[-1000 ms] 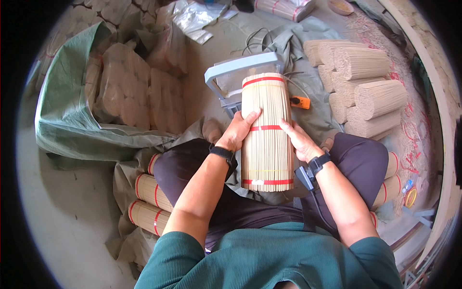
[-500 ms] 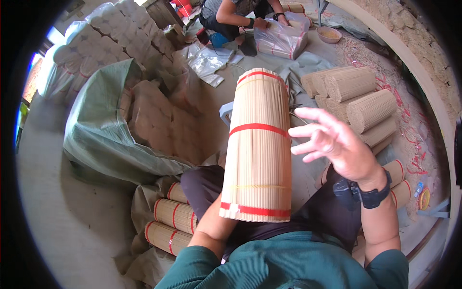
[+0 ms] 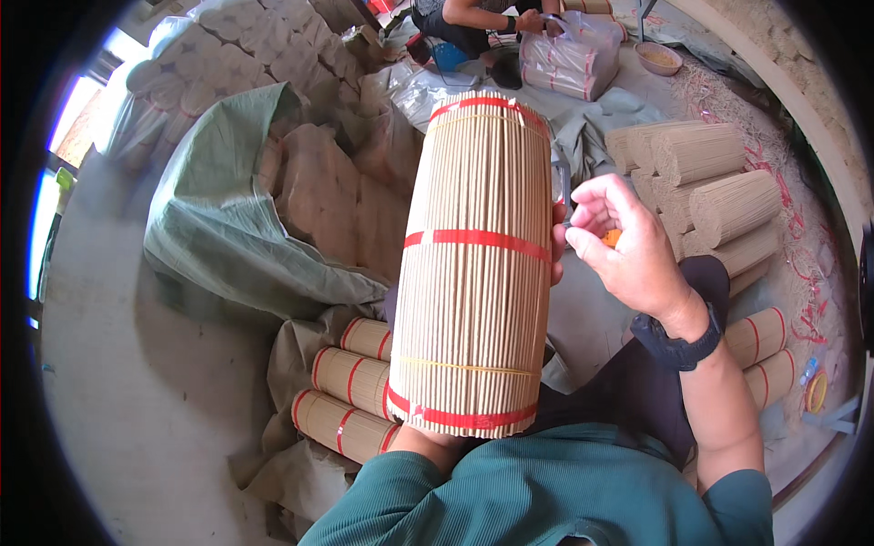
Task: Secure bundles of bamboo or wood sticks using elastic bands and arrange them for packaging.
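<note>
A thick bundle of thin wooden sticks stands almost upright before my chest. Red tape bands circle it at the top, middle and bottom, and thin yellow bands lie near both ends. My left hand supports it from behind; only fingertips show past its right edge, the rest being hidden. Just right of the bundle, my right hand has its fingers curled toward the thumb, apart from the sticks. A bit of orange shows among those fingers, too small to name.
Taped bundles lie at my left, others at my right. Untaped bundles are piled at the right. A green sheet covers a stack. Ahead, a person handles a plastic bag of bundles near a bowl.
The bundle has come closer and its left-hand fingertips now show. My right hand has gone from spread fingers to curled ones, with orange showing among them. The view has shifted slightly.
</note>
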Motion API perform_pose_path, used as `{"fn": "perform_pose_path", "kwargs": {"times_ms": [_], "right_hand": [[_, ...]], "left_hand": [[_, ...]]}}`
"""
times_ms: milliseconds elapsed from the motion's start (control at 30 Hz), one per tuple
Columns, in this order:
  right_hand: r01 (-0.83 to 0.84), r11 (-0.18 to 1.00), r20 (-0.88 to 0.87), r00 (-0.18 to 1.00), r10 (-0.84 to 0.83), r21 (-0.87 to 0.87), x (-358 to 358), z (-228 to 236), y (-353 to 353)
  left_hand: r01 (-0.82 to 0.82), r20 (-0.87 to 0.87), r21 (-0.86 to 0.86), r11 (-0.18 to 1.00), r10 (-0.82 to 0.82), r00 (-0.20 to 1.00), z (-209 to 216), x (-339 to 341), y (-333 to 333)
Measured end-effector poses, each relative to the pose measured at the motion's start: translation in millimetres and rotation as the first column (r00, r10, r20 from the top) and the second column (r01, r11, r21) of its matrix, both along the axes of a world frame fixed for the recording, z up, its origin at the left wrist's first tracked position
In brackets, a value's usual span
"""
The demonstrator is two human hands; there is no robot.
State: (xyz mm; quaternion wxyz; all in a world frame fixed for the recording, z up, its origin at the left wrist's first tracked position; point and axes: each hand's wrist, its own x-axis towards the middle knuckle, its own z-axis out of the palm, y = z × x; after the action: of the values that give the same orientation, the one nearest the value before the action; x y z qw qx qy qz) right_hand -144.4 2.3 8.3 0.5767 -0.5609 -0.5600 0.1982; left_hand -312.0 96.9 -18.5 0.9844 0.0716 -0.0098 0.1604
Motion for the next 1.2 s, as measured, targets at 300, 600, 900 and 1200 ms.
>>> {"fn": "perform_pose_path", "kwargs": {"times_ms": [300,600,900,1200], "right_hand": [[0.129,0.988,-0.008,0.992,-0.129,0.089,1.0,9.2,56.9],[0.316,0.939,0.214,0.916,-0.339,0.136,2.7,12.9,83.2],[0.272,0.95,0.242,0.922,-0.304,0.157,-7.6,4.5,65.0],[0.264,0.909,0.295,0.884,-0.362,0.323,14.1,0.8,81.5]], "left_hand": [[0.002,0.058,-0.012,1.0,-0.002,0.998,-9.5,-3.0,-4.2],[-0.036,0.021,0.061,0.997,0.035,0.999,-5.8,0.9,-11.8],[-0.05,-0.087,0.228,0.972,0.071,0.994,-19.0,-4.5,2.6],[0.072,-0.046,0.014,0.997,-0.071,0.996,-1.4,0.1,2.9]]}}
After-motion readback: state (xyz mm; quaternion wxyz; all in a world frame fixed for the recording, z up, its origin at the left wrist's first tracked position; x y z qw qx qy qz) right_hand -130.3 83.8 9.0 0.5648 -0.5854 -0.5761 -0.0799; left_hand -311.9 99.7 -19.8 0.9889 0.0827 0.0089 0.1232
